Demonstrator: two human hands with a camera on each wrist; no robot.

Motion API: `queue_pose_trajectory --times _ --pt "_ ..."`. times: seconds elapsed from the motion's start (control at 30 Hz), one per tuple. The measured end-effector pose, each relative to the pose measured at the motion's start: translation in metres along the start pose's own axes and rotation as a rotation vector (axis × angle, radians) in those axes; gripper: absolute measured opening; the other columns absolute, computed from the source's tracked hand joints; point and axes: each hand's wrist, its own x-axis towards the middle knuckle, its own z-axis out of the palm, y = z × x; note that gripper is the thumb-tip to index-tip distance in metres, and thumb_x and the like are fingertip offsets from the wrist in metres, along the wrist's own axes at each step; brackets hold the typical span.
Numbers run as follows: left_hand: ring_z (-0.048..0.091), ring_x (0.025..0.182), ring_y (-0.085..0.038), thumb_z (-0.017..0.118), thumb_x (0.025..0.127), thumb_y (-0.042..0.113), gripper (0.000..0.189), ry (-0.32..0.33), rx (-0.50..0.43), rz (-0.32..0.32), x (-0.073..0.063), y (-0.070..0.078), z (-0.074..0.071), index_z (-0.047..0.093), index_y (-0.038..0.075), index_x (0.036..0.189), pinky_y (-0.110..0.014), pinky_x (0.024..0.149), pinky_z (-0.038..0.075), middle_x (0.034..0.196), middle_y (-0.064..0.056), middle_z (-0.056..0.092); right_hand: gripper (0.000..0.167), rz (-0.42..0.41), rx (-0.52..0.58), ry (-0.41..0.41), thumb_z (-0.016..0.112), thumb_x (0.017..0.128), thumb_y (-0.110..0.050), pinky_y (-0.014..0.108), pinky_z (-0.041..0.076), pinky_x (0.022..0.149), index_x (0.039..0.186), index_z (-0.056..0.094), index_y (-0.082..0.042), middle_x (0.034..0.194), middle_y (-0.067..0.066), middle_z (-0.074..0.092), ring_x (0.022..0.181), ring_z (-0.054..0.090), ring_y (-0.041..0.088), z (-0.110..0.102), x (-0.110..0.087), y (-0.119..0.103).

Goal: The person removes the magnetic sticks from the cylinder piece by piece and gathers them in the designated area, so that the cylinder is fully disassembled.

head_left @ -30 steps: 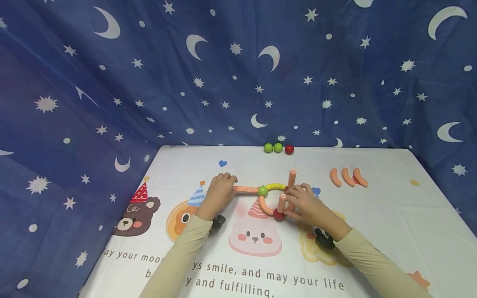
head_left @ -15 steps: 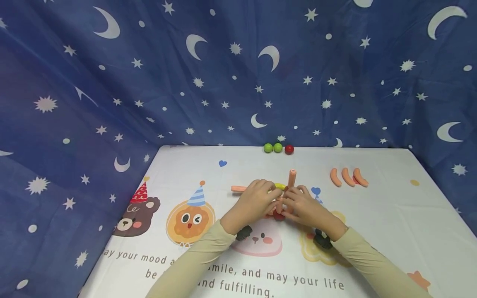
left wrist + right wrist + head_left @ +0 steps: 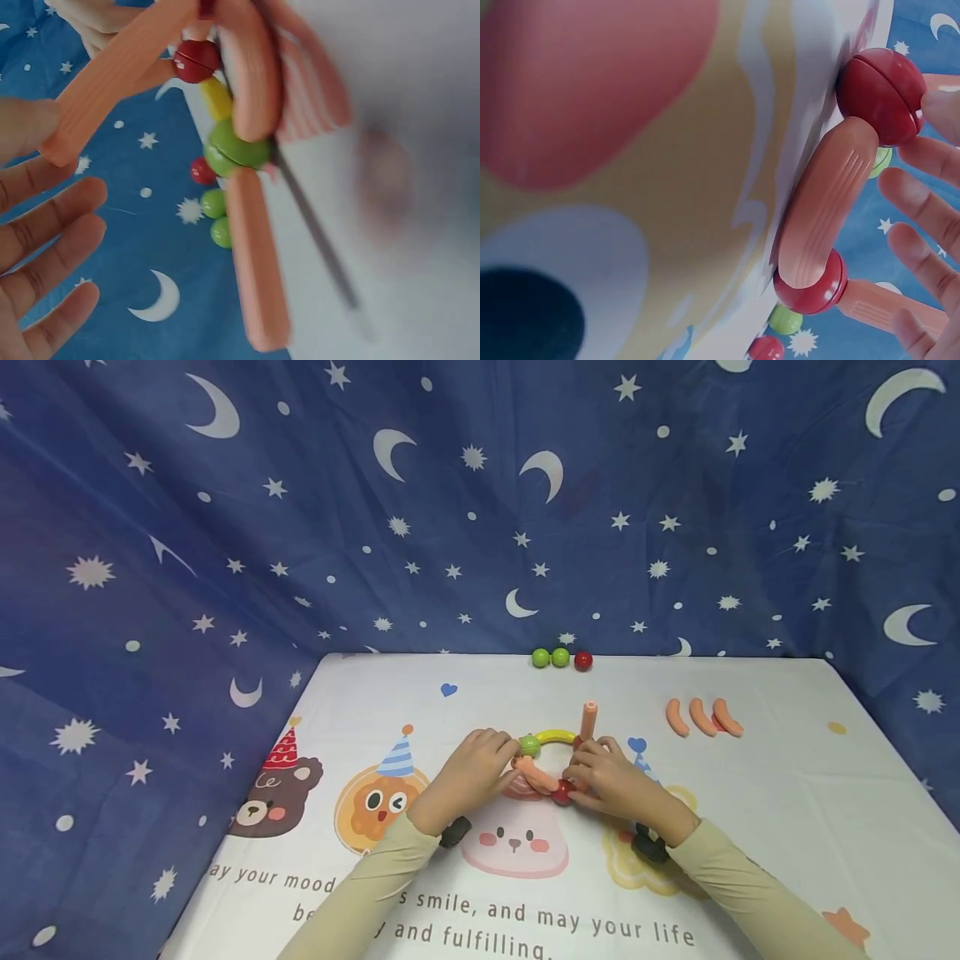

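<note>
The left hand pinches the orange rod by its free end, remaining fingers loosely apart; the right hand pinches the red ball joining rod to ring on the counter.

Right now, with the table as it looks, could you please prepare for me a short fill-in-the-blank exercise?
The pinched ball at the right hand is ____.
In the head view, the joint ball at the left end of the yellow stick is ____.
Rightmost lie ____ loose curved sticks.

Missing: red; green; three.
</note>
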Motion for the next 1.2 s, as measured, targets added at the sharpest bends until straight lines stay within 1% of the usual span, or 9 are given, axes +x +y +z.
queue_pose_trajectory --times 0.2,0.4,0.5,0.57,0.67,0.77,0.9,1.0,1.2 --pt "0.057 0.094 -0.015 0.068 0.085 0.031 0.023 -0.063 0.025 -0.007 -0.012 -0.007 0.009 0.060 0.014 0.098 -0.029 0.092 0.043 0.096 0.003 0.062 0.025 0.012 0.012 -0.014 0.078 0.072 -0.030 0.044 0.039 0.086 0.092 0.071 -0.017 0.091 -0.001 0.066 0.094 0.055 0.018 0.000 -0.001 0.000" --pt "0.059 0.105 -0.017 0.068 0.084 0.031 0.023 -0.106 -0.011 -0.021 -0.017 -0.009 0.015 0.063 0.016 0.101 -0.034 0.096 0.044 0.107 0.002 0.065 0.025 0.009 0.014 -0.002 0.078 0.072 -0.031 0.044 0.040 0.086 0.092 0.071 -0.018 0.092 -0.002 0.066 0.093 0.055 0.017 0.001 -0.002 0.001" --pt "0.059 0.103 -0.016 0.067 0.085 0.034 0.027 -0.100 -0.008 -0.004 -0.016 -0.009 0.016 0.063 0.017 0.104 -0.034 0.095 0.043 0.106 0.002 0.064 0.024 0.007 0.017 0.003 0.078 0.072 -0.030 0.044 0.040 0.085 0.092 0.071 -0.017 0.091 -0.002 0.066 0.093 0.055 0.017 0.001 -0.002 0.001" --pt "0.059 0.102 -0.016 0.066 0.085 0.036 0.029 -0.085 0.005 0.011 -0.014 -0.007 0.016 0.063 0.018 0.107 -0.033 0.096 0.043 0.104 0.002 0.064 0.024 0.007 0.016 0.004 0.078 0.072 -0.030 0.044 0.040 0.085 0.091 0.071 -0.017 0.090 -0.002 0.066 0.092 0.055 0.017 0.001 -0.002 0.001" --pt "0.058 0.100 -0.016 0.066 0.085 0.035 0.028 -0.069 0.022 0.034 -0.011 -0.005 0.016 0.064 0.019 0.108 -0.033 0.097 0.042 0.100 0.003 0.063 0.024 0.008 0.015 0.003 0.078 0.072 -0.030 0.044 0.040 0.085 0.091 0.071 -0.017 0.089 -0.002 0.065 0.092 0.055 0.017 0.001 -0.002 0.001" --pt "0.059 0.100 -0.016 0.066 0.085 0.033 0.022 -0.055 0.035 0.048 -0.009 -0.003 0.016 0.067 0.019 0.103 -0.033 0.099 0.042 0.099 0.003 0.063 0.025 0.006 0.022 -0.003 0.078 0.072 -0.031 0.044 0.040 0.085 0.093 0.070 -0.018 0.089 -0.003 0.065 0.092 0.054 0.016 0.001 -0.002 0.001" --pt "0.059 0.095 -0.014 0.069 0.084 0.031 0.014 -0.032 0.029 0.057 -0.009 -0.002 0.018 0.068 0.019 0.090 -0.031 0.097 0.044 0.092 0.003 0.062 0.029 0.005 0.040 -0.019 0.078 0.072 -0.032 0.044 0.040 0.085 0.096 0.071 -0.018 0.088 -0.004 0.064 0.093 0.053 0.017 0.001 -0.001 0.000" --pt "0.058 0.094 -0.014 0.071 0.081 0.033 0.015 -0.024 0.010 0.061 -0.010 -0.002 0.018 0.067 0.019 0.083 -0.031 0.095 0.044 0.089 0.004 0.061 0.031 0.007 0.042 -0.037 0.078 0.072 -0.034 0.044 0.039 0.086 0.097 0.071 -0.018 0.089 -0.004 0.064 0.094 0.052 0.017 0.001 -0.002 0.000" --pt "0.057 0.090 -0.013 0.075 0.077 0.034 0.018 -0.027 -0.007 0.073 -0.013 -0.004 0.021 0.067 0.019 0.080 -0.031 0.095 0.043 0.084 0.004 0.060 0.031 0.008 0.027 -0.054 0.078 0.072 -0.034 0.045 0.039 0.089 0.097 0.071 -0.019 0.090 -0.004 0.065 0.095 0.052 0.017 0.002 -0.002 0.000"
